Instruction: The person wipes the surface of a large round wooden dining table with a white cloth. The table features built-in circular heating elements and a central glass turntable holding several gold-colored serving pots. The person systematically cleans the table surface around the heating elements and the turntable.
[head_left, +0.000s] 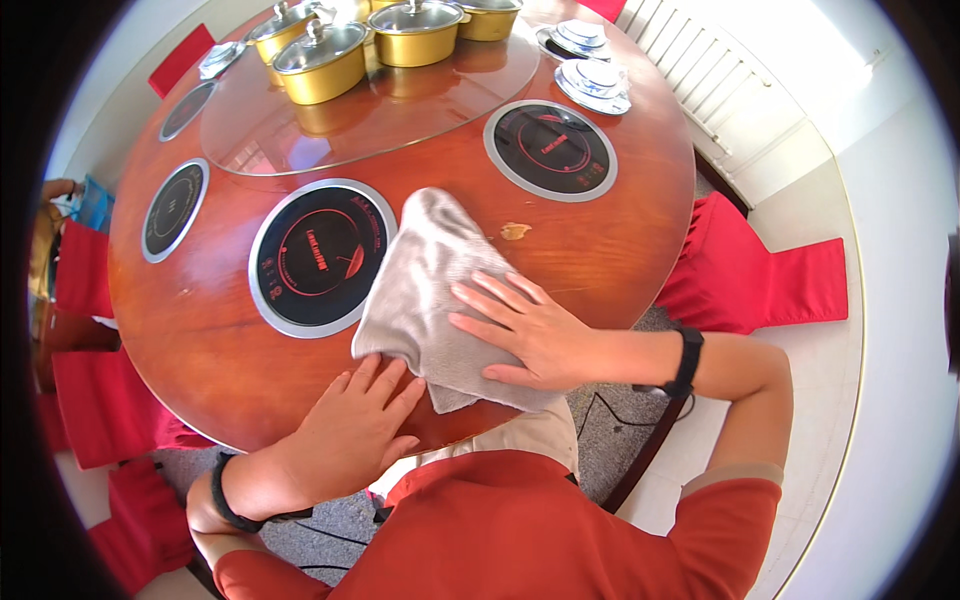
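My right hand (529, 330) presses flat on a grey cloth (427, 277), fingers spread. The cloth lies partly folded on a round wooden table (202, 337), its left side overlapping the rim of a built-in induction cooktop (322, 255). At the table's near edge, my left hand (364, 416) rests palm down on the wood. Its fingertips meet the cloth's lower left edge, and I cannot tell whether they press on it. A brownish patch (515, 230) marks the wood just right of the cloth.
A glass turntable (420, 112) carries several gold pots (322, 71) with glass lids. Stacked dishes (594, 84) stand beyond another cooktop (551, 150) at the right. Red-covered chairs (750, 270) surround the table. A radiator (697, 67) lines the wall, and cables (630, 420) run along the floor.
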